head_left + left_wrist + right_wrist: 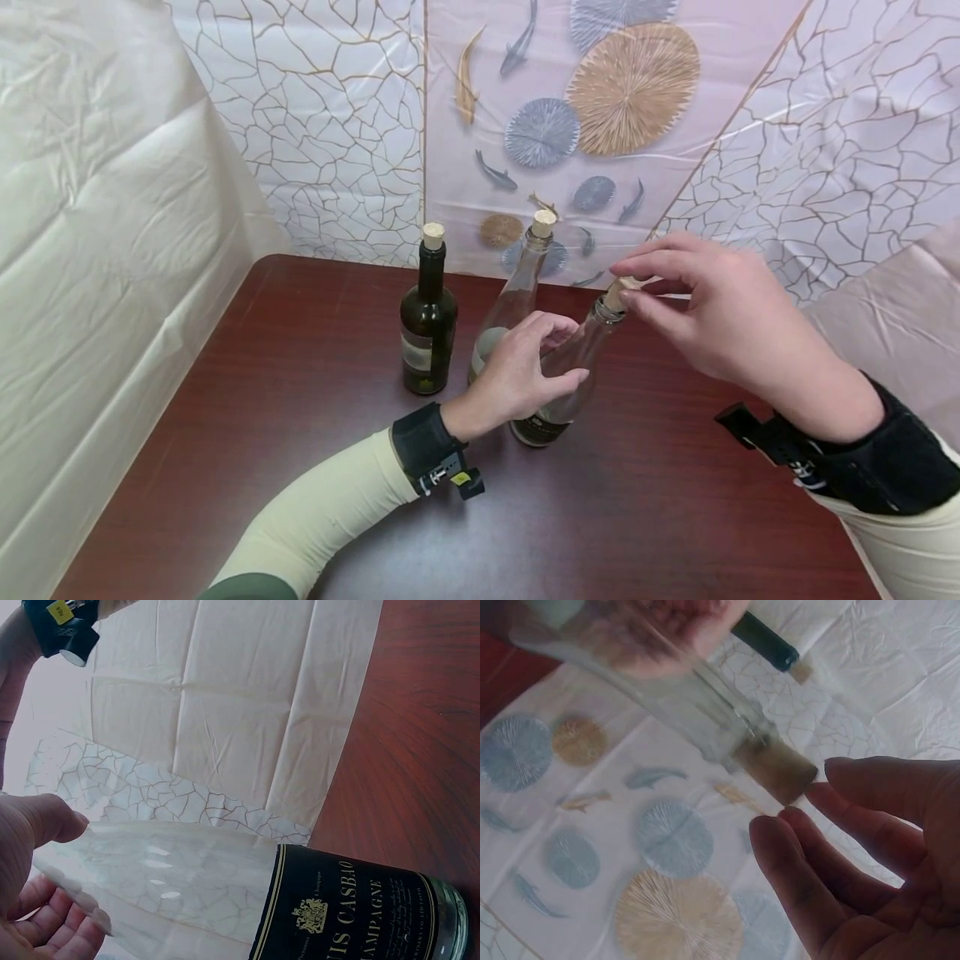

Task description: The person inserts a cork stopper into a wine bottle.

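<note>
A clear glass bottle (558, 392) with a black label (341, 907) leans right, its base by the table. My left hand (517, 367) holds it around the upper body, thumb in front and fingers behind the glass. A light brown cork (780, 772) sits partly in its mouth. At the cork's outer end are the thumb and fingertips of my right hand (712, 308); the right wrist view shows them spread around that end. Left of this bottle, partly hidden by my left hand, stands another clear bottle (517, 292) topped by a cork (543, 221).
A dark green bottle (427, 325) with a cork (432, 236) stands farther left on the reddish-brown table (315, 358). Patterned sheeting (337, 125) hangs along the back edge, and pale cloth (97, 250) drapes the left side.
</note>
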### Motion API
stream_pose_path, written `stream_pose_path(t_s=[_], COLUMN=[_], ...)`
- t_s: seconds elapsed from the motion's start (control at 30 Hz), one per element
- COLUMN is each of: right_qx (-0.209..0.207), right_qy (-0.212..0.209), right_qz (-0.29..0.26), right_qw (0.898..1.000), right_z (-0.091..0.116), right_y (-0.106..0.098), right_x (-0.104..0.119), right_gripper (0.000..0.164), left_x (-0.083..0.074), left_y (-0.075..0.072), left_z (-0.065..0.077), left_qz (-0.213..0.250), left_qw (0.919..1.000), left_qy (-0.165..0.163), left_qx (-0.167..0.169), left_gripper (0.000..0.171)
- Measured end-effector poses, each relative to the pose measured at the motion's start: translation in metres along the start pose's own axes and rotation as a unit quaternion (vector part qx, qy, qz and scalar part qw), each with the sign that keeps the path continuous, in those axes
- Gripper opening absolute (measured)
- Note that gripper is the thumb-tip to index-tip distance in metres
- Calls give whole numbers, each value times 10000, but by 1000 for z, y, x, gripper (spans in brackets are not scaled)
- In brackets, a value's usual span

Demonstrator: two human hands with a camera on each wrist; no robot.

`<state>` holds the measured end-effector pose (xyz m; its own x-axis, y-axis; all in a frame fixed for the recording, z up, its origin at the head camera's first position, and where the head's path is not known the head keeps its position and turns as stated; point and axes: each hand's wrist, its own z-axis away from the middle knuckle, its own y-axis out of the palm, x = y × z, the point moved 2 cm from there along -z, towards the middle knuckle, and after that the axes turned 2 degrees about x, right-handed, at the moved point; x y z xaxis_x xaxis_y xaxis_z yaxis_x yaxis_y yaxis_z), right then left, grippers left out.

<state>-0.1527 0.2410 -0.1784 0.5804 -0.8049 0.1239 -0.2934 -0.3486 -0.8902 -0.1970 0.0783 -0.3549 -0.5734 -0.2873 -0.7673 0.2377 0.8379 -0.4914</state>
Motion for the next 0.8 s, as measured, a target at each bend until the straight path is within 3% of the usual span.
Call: stream_pose_path(t_s=[0.47, 0.6, 0.8], right_qx=[619, 1198, 2141], right_qy=[-180, 15, 250], right_qz=[343, 436, 505], right_qw=[9973, 9918, 9752], right_z=[-27, -36, -52], right_y=[-12, -14, -15], right_x=[-4, -6, -14], right_gripper=[15, 14, 15], left_x=[1, 1, 1], left_y=[-1, -2, -2], left_z=[0, 0, 1], left_qz=[-22, -1, -121], left_qw=[10000, 10000, 9999], left_qy=[-13, -36, -45], left_qx=[24, 33, 49], left_gripper=[49, 49, 50])
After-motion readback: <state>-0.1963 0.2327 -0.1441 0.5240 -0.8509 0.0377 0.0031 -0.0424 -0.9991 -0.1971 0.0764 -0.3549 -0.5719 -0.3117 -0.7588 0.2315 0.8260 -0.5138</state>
